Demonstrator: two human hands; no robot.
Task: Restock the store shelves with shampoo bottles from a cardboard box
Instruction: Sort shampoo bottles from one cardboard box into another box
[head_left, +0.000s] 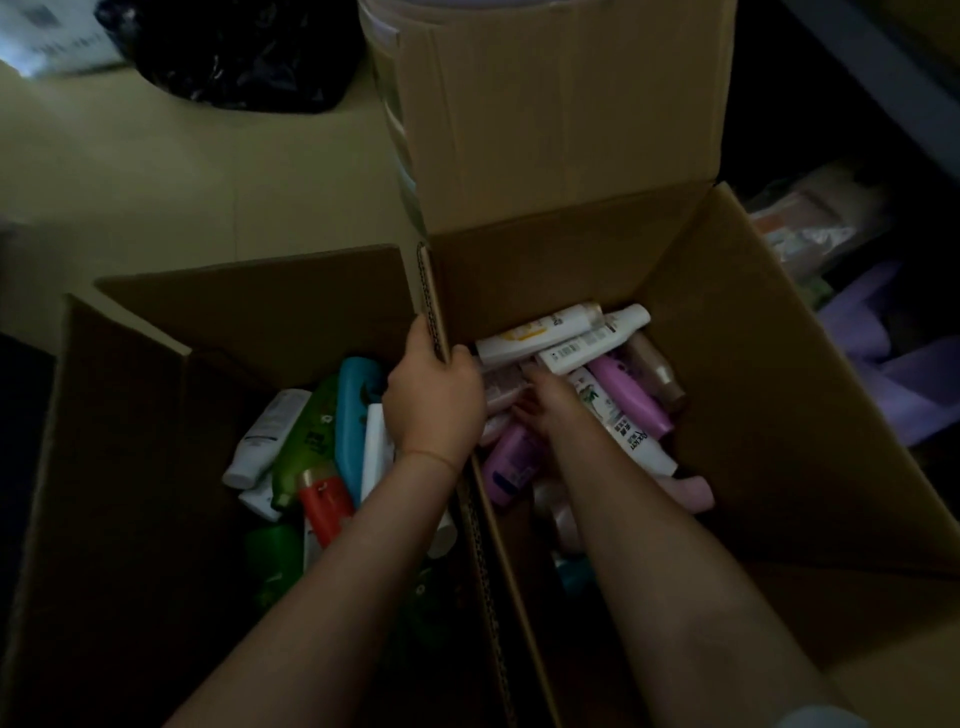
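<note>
Two open cardboard boxes stand side by side on the floor. The right box (753, 364) holds several shampoo bottles: white ones (540, 330), purple ones (631, 397) and a pink one (693, 491). The left box (130, 415) holds green (306, 436), blue (356, 415), red (324, 501) and white bottles. My left hand (434, 400) grips the upright cardboard flap (431, 301) between the two boxes. My right hand (540, 400) reaches down among the bottles in the right box; its fingers are partly hidden and I cannot see whether they hold one.
A tall flap (561, 114) of the right box stands up at the back. A black plastic bag (244, 57) lies on the pale floor at the far left. Packaged goods (815, 223) and purple items (883, 358) sit in the dark at the right.
</note>
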